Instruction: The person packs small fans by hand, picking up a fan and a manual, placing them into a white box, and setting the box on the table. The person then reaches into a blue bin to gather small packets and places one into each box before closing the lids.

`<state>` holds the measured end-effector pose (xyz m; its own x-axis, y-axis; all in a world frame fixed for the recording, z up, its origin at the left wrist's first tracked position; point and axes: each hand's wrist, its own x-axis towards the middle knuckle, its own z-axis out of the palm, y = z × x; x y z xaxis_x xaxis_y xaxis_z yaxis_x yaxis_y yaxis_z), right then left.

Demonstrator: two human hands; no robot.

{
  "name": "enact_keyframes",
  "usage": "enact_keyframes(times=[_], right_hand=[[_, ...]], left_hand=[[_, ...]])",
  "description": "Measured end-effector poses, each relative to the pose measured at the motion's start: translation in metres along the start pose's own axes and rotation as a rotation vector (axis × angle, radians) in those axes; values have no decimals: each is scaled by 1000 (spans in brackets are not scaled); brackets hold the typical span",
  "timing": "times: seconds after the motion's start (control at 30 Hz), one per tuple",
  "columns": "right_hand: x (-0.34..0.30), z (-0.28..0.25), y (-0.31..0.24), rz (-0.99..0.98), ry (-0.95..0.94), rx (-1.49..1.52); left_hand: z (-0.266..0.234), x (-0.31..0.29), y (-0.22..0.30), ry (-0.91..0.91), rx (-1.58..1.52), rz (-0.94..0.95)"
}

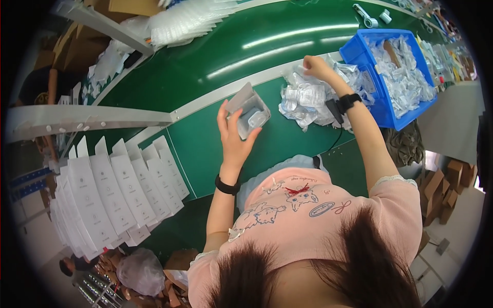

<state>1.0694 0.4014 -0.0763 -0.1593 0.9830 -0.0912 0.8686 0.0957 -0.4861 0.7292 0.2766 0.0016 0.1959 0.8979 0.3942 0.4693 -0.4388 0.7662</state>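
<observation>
A small white box (248, 97) with its flap standing up is held by my left hand (237, 134), thumb and fingers on its sides. Inside it lies a pale, rounded item (255, 119), in clear wrapping as far as I can tell. My right hand (319, 69) is over the far edge of a heap of clear plastic bags (305, 96), its fingers curled inward. What those fingers hold, if anything, is hidden. The bags contain pale items that are hard to make out.
A blue bin (380, 84) full of wrapped items stands right of the heap. Several white boxes (110, 190) are stacked at the left, flaps up. A metal rail (205, 97) runs along the green bench (197, 149). A black cable hangs near my right wrist. Bubble wrap (190, 20) lies beyond.
</observation>
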Motion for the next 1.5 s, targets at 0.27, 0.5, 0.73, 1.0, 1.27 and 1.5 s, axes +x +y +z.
enact_keyframes(times=[0.27,0.5,0.73,1.0,1.27,1.5], right_hand=[[-71,-68,-140,-224,451,713],[-74,-18,-186,-889,215,418],[-69,-5,-200,-1079,51,-99],[-69,9,-177,-823,320,187],[-55,54,-162,-425,-188,626],[-13,59,-166,-286,-171,957]], left_hand=[[-9,20,11,19,30,-240],[-11,29,-11,32,-120,-388],[-12,25,-17,42,-272,-433],[-88,15,43,349,371,-20],[-300,-22,122,999,1620,-79],[-324,-40,86,602,1375,-490]])
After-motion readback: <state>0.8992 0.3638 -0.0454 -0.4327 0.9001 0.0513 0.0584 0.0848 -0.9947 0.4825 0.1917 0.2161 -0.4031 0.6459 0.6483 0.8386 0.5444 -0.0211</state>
